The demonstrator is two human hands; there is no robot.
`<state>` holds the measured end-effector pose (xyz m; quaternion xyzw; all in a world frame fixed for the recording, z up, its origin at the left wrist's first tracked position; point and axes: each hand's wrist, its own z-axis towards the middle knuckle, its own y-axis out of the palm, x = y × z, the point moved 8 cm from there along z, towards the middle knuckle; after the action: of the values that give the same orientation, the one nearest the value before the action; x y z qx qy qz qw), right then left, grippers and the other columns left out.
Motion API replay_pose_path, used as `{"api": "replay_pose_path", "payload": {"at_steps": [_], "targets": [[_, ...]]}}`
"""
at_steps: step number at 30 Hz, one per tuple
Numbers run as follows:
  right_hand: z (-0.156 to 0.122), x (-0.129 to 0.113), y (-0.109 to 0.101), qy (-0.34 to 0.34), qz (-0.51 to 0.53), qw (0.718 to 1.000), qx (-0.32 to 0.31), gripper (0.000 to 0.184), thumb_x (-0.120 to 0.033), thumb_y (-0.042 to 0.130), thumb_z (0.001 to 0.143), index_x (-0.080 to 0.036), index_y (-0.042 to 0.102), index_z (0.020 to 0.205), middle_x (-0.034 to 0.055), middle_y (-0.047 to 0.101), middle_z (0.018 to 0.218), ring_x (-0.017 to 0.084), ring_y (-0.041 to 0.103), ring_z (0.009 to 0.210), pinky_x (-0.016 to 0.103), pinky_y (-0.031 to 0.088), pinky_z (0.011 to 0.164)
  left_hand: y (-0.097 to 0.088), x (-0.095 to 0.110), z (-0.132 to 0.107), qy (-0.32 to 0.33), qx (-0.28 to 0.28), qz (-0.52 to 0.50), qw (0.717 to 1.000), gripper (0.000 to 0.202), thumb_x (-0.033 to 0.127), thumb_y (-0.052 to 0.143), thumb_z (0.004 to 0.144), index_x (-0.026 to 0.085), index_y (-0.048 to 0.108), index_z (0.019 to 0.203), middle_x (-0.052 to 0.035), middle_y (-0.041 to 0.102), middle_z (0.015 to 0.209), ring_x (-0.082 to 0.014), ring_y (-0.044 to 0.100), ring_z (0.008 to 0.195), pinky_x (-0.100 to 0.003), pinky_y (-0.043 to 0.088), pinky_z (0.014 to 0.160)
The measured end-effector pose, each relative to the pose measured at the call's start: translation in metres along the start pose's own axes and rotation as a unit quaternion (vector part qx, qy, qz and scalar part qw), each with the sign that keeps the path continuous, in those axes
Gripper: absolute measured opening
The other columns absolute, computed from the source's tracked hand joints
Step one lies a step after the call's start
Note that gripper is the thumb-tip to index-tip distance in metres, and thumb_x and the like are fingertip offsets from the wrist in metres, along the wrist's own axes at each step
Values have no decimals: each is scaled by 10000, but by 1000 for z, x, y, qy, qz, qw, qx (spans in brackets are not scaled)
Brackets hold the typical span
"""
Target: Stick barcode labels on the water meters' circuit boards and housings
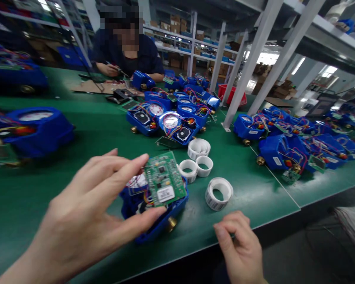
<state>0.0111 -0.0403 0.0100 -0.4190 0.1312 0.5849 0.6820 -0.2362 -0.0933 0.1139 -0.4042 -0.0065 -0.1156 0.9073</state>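
Observation:
My left hand [85, 213] grips a blue water-meter housing [158, 221] with a brass fitting at its lower side. A green circuit board [165, 178] with a white label stands tilted on top of it, between my fingertips and thumb. Coloured wires run under the board. My right hand [239, 246] hovers at the table's near edge, fingers curled in with the thumb against them; nothing I can make out shows in it. A roll of white barcode labels [219, 193] lies just beyond that hand.
Three more label rolls [198, 148] lie behind. Clusters of blue meters with wires fill the green table [100, 134] at centre [171, 118] and right [286, 146]; another meter [32, 130] sits left. A white rack post [239, 90] stands mid-table. A person works across the table.

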Motion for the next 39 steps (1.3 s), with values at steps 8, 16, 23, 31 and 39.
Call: {"api": "replay_pose_path", "payload": {"at_steps": [8,16,23,31,39], "targets": [[-13,10,4,55,36,997,41,177,-326,583,974,-261,720,882,-9,648,796,160,594,772,308,385,758,-7,24,6,17,-11,-21,1000,665,319,703,829,253,430,1432,-35,598,1127,-236,608,1050,-565,395,1151],[-15,12,10,68,39,996,33,202,-365,601,961,-254,737,860,12,656,784,184,603,786,323,403,773,-10,27,5,8,0,-22,1000,566,342,707,827,181,512,1334,-46,625,1074,-222,635,984,-563,406,1141],[-25,7,59,151,102,982,-58,418,-408,688,848,-228,608,1217,64,733,1003,213,693,808,311,562,704,-10,24,5,13,-3,-14,1000,603,317,725,809,188,499,1353,-46,631,1055,-224,630,969,-590,415,1124],[-15,5,92,228,145,951,-153,173,-215,672,834,-215,606,994,17,739,852,170,709,758,254,558,706,-11,18,-5,-14,-15,-29,999,595,280,712,824,179,491,1368,-55,619,1119,-227,610,1038,-560,373,1166],[-8,-13,104,176,125,963,-164,47,-209,645,823,-209,633,778,-1,704,708,150,670,624,221,500,588,-12,16,-5,-7,-6,-19,1000,592,327,712,833,175,480,1356,-68,622,1099,-229,617,1024,-592,392,1146]]}}
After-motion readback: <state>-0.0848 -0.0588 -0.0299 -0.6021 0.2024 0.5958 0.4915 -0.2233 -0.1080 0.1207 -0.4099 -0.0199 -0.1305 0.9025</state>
